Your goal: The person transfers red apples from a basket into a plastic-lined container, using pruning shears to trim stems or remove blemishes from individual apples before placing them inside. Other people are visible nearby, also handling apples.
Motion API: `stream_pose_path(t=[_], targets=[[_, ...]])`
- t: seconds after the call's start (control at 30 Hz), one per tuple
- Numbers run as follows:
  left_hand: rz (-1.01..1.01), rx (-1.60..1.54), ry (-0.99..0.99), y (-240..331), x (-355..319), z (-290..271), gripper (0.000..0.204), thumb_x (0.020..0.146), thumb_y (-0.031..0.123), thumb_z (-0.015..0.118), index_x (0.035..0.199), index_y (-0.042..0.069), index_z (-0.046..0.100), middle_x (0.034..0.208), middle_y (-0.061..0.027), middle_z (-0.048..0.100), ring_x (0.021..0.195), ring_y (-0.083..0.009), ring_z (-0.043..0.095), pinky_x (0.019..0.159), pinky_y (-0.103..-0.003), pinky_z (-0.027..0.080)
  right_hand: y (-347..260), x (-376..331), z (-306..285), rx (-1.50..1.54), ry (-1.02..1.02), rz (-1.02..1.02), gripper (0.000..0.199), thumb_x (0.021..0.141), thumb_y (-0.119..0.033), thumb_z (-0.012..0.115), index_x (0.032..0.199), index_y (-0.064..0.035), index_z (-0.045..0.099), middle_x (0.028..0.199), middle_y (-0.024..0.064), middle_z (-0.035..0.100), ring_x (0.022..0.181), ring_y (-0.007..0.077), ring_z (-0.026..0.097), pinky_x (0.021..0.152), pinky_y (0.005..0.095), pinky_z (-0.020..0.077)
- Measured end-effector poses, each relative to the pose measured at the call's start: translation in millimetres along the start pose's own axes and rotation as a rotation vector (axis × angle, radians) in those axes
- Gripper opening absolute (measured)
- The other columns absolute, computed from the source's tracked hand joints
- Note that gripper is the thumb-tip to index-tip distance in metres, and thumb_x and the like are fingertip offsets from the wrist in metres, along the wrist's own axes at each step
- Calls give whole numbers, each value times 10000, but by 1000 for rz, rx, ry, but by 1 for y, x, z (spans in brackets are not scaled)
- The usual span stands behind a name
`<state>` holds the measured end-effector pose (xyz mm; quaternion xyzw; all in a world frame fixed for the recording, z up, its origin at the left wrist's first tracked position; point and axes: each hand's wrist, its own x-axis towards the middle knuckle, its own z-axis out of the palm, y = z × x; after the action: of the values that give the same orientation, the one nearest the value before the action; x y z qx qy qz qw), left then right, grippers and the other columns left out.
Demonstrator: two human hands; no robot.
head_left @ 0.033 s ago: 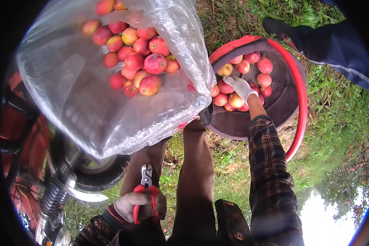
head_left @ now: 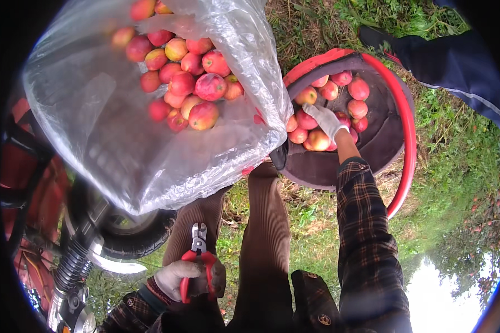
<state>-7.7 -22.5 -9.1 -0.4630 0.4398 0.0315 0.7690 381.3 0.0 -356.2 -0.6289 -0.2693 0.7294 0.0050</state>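
Observation:
My left hand [head_left: 189,277], in a grey glove, grips red-handled pruning shears [head_left: 199,258] low by my brown trouser legs, blades pointing up. My right hand [head_left: 325,119], in a white glove with a plaid sleeve, reaches into a dark bucket with a red rim [head_left: 406,127]. It rests on the red and yellow apples [head_left: 350,97] inside, and whether its fingers close on one is unclear. A clear plastic bag [head_left: 139,155] holding several apples [head_left: 191,83] fills the upper left, its lower edge hanging next to the bucket.
A motorcycle with a tyre [head_left: 133,236] and red bodywork [head_left: 22,166] stands at the left. Another person's dark blue trouser leg and shoe [head_left: 455,66] stand at the upper right beside the bucket. Grass [head_left: 455,183] covers the ground.

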Motion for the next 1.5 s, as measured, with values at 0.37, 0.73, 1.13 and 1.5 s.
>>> stream_pose_path(t=[0.37,0.73,1.13,1.5], targets=[[-7,29,59,-1,-4,-12,542,677,151,658,1162,-24,488,994,-149,600,903,-279,596,796,-383,488,-17,-20,34,222,66,72,416,795,-357,603,1096,-70,616,1107,117,587,1022,214,558,846,376,456],[19,67,75,0,-10,-16,596,706,190,641,1225,-48,469,1090,-195,590,998,-315,573,899,-416,444,25,46,37,-340,218,-73,414,820,-361,561,1117,-77,614,1100,193,616,1049,349,571,875,379,437],[0,176,-211,1,-3,-7,310,852,241,557,1013,-22,528,930,-101,560,889,-208,545,830,-339,425,0,-12,30,134,124,-52,399,875,-236,508,1194,3,530,1174,167,586,1058,304,566,890,362,441],[65,139,-130,-16,-2,-11,242,851,227,563,989,34,520,890,-66,532,880,-192,519,834,-344,413,-230,-166,107,605,-242,-433,568,854,-324,543,1295,5,402,1083,126,575,889,195,596,765,347,501]])
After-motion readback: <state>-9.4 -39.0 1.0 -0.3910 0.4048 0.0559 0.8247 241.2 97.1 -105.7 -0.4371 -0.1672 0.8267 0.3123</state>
